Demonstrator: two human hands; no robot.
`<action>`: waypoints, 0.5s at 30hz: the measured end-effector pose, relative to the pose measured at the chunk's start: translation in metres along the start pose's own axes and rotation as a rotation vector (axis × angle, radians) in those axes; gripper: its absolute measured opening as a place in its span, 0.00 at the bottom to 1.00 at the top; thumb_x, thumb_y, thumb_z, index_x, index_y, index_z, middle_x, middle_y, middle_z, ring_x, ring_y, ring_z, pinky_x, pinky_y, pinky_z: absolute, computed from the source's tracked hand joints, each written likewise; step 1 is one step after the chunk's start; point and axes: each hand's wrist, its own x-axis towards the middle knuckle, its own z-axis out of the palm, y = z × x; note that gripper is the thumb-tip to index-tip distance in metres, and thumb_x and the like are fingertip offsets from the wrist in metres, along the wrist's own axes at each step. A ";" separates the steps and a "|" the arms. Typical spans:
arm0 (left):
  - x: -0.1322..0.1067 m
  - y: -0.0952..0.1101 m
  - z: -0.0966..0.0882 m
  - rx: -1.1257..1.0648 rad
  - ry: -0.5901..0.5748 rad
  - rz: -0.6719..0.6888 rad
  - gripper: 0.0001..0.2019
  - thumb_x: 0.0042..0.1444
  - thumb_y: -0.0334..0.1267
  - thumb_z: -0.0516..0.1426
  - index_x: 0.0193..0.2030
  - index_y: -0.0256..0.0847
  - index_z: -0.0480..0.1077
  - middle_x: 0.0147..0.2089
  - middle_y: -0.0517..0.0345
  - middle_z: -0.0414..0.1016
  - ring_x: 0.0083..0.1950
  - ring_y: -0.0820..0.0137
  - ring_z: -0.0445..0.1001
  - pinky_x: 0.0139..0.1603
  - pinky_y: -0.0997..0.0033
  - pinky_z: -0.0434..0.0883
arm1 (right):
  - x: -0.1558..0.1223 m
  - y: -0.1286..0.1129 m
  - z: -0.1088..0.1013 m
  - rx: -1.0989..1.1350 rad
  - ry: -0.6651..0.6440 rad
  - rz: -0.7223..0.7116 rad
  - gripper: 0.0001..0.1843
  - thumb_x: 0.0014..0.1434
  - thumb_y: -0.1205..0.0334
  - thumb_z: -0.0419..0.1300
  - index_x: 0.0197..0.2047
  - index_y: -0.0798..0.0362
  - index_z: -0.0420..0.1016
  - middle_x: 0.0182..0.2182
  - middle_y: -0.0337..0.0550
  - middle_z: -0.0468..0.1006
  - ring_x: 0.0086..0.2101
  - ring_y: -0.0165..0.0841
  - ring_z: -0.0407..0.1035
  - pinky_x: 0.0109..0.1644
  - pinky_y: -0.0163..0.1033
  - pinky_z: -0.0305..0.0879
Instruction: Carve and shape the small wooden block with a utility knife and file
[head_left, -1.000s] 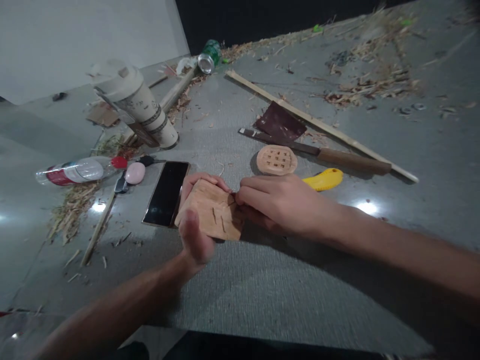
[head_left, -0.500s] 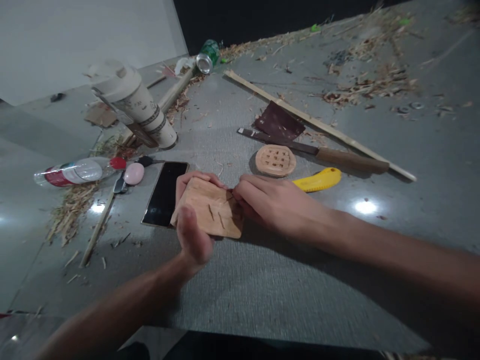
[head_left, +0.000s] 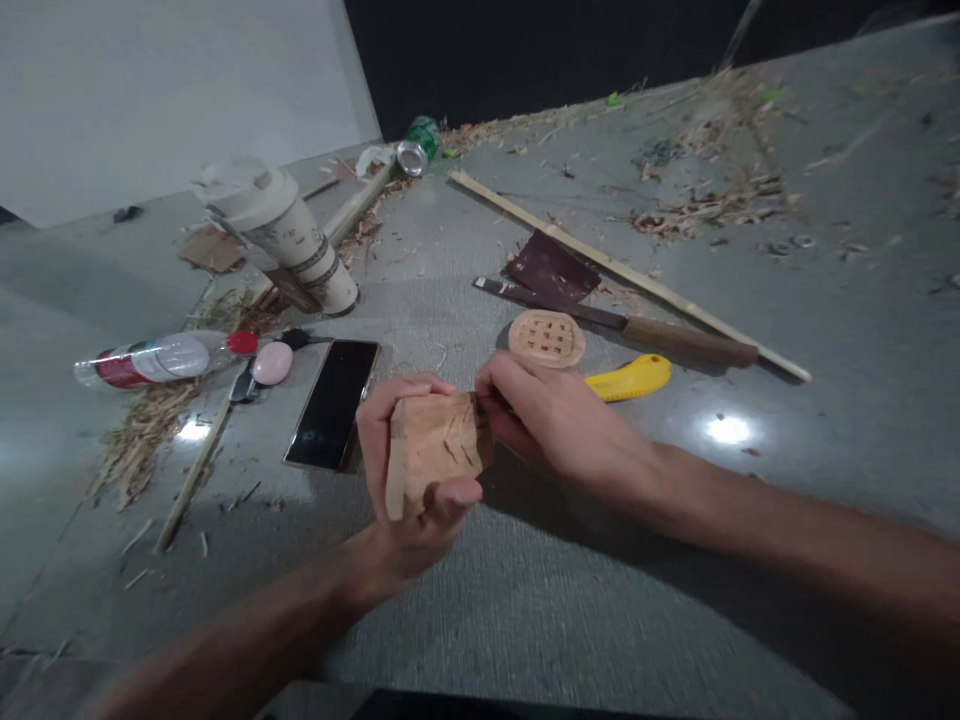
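My left hand is wrapped round a pale carved wooden piece, fingers along its far and left sides and thumb at the near edge. Thin dark slits or strips show on its upper face. With fingers pinched together, my right hand meets the piece's far right corner; what it pinches, if anything, is hidden. Just beyond the right hand lies a flat rounded wooden piece with several square holes. A yellow-handled tool lies partly behind my right hand.
A wood-handled blade tool, dark red sheet and long wooden strip lie beyond. To the left are a phone, stacked paper cups, a plastic bottle and a pink round object. A green can and wood shavings lie farther back.
My left hand has turned the wooden piece, so its thick left side now shows, and the thumb has moved to the right along the near edge. My right hand stays pinched at the corner.
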 end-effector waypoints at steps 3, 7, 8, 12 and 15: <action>-0.002 0.001 0.001 0.001 0.026 0.044 0.33 0.66 0.66 0.65 0.66 0.46 0.71 0.54 0.48 0.75 0.52 0.56 0.77 0.53 0.51 0.80 | 0.001 -0.002 0.001 0.042 0.027 0.019 0.05 0.71 0.64 0.55 0.41 0.48 0.62 0.34 0.38 0.72 0.31 0.30 0.61 0.34 0.39 0.52; -0.006 0.003 0.003 -0.026 0.043 0.050 0.34 0.64 0.66 0.67 0.67 0.45 0.70 0.55 0.48 0.76 0.52 0.57 0.80 0.51 0.54 0.82 | -0.001 0.000 0.006 0.019 0.053 0.023 0.05 0.71 0.66 0.53 0.41 0.47 0.61 0.34 0.37 0.72 0.29 0.29 0.60 0.33 0.38 0.51; -0.006 0.003 0.003 -0.025 0.049 0.049 0.35 0.64 0.66 0.67 0.67 0.45 0.70 0.55 0.48 0.76 0.52 0.57 0.80 0.51 0.54 0.82 | -0.003 0.000 0.008 0.013 0.055 0.024 0.05 0.71 0.66 0.53 0.41 0.47 0.61 0.33 0.36 0.72 0.29 0.29 0.60 0.32 0.37 0.51; 0.004 -0.003 -0.001 0.056 0.123 0.001 0.30 0.64 0.60 0.69 0.65 0.47 0.69 0.56 0.50 0.74 0.52 0.59 0.78 0.52 0.56 0.80 | -0.010 -0.006 0.017 -0.005 0.032 0.010 0.06 0.66 0.68 0.54 0.40 0.47 0.60 0.30 0.34 0.70 0.27 0.28 0.59 0.30 0.36 0.50; 0.012 -0.011 -0.006 0.017 0.209 -0.195 0.20 0.70 0.57 0.66 0.58 0.49 0.71 0.54 0.51 0.76 0.54 0.60 0.77 0.56 0.57 0.78 | -0.010 -0.011 0.016 -0.029 -0.003 -0.026 0.05 0.64 0.68 0.55 0.40 0.48 0.63 0.33 0.37 0.74 0.29 0.29 0.62 0.33 0.37 0.53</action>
